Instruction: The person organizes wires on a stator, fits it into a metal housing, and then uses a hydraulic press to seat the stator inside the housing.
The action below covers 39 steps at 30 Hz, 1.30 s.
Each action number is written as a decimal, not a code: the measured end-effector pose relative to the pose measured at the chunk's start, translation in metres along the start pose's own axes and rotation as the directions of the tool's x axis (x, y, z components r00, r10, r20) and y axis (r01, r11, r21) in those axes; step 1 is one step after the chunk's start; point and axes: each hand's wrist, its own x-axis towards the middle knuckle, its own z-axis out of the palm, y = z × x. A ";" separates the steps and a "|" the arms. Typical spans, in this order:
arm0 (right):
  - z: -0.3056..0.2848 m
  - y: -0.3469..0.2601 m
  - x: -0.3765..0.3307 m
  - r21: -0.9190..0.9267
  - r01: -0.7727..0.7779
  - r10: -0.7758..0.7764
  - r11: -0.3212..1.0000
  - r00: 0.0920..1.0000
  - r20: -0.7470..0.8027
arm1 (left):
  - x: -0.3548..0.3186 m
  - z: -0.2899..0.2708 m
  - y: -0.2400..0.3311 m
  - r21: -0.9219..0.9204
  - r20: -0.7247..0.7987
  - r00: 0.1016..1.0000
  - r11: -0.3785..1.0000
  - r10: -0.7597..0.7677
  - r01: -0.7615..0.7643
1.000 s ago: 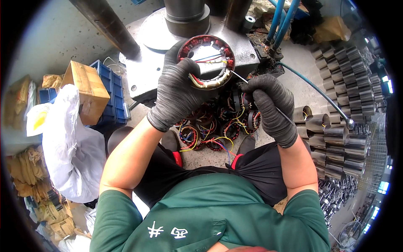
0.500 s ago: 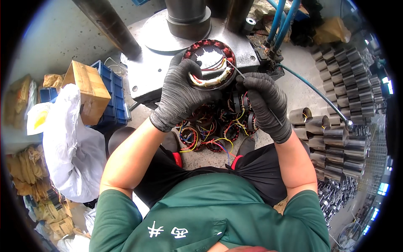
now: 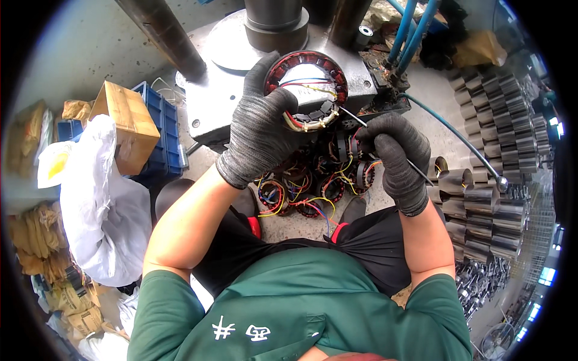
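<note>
Both my hands wear grey-black knit gloves. My left hand (image 3: 260,120) is closed round the left side of a motor stator (image 3: 341,77), a ring with reddish windings and loose coloured wires across its middle. The ring is held up over the front of the metal press bed (image 3: 208,114). In my right hand (image 3: 398,157) a thin metal rod (image 3: 354,118) is gripped; its far end reaches the lower right rim of the stator. Several more stators (image 3: 274,194) with red, yellow and blue wires lie on the floor below, between my feet.
A press column (image 3: 274,18) stands on a round plate at the back. To the right are stacked metal cylinders (image 3: 481,120) and a blue hose (image 3: 451,129). On the left are a cardboard box (image 3: 129,123), blue crates (image 3: 162,126) and a white plastic bag (image 3: 99,210).
The stator has moved slightly right and is tilted differently, so its wires lie otherwise. My right hand and the rod have shifted right, the rod tip going from inside the ring to its rim.
</note>
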 end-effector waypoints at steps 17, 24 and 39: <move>0.009 0.018 0.001 0.115 -0.019 0.024 0.993 0.999 -0.044 | -0.001 -0.002 0.006 0.051 0.058 0.992 0.993 -0.108 0.105; 0.005 0.034 0.004 -0.020 0.143 -0.143 0.989 0.990 0.015 | -0.004 -0.005 0.004 -0.006 0.160 0.936 0.948 -0.314 0.319; 0.005 0.006 -0.001 0.163 0.028 -0.018 0.986 0.998 -0.062 | -0.004 0.006 -0.001 -0.020 -0.012 0.999 0.999 -0.045 0.045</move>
